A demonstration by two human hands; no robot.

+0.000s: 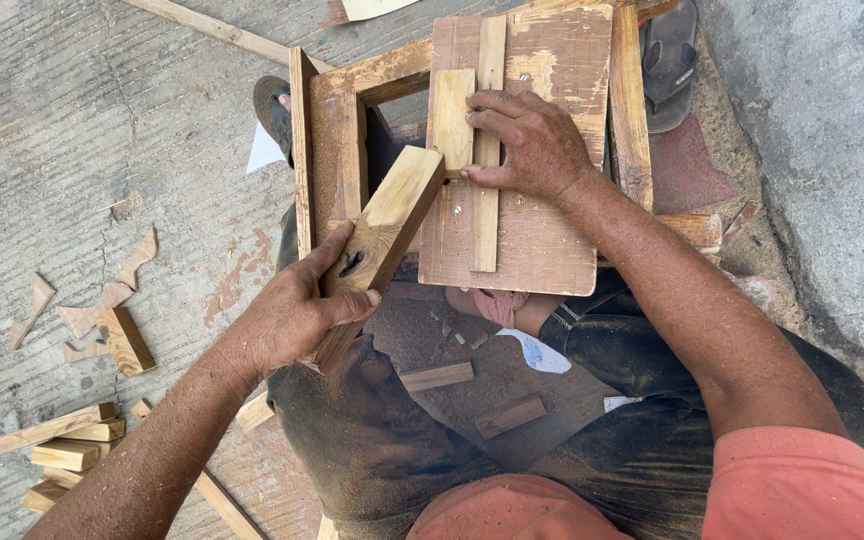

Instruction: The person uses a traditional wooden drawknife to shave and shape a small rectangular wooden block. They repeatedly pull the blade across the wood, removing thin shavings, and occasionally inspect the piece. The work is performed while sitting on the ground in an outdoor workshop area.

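My left hand [297, 310] grips a thick wooden block [384, 232], held at a slant with its upper end against the board. My right hand [527, 140] presses flat on a thin wooden strip [487, 225] and a short wider piece [450, 115] lying on a worn plywood board [542, 240]. The board rests on a rough wooden frame [337, 140] in front of my knees.
Offcuts lie on the concrete at left: a stack of short blocks [67, 445] and curved scraps [102, 305]. Two small pieces [437, 376] lie on the ground between my legs. A sandal [670, 60] sits at top right, beside a concrete slab [822, 150].
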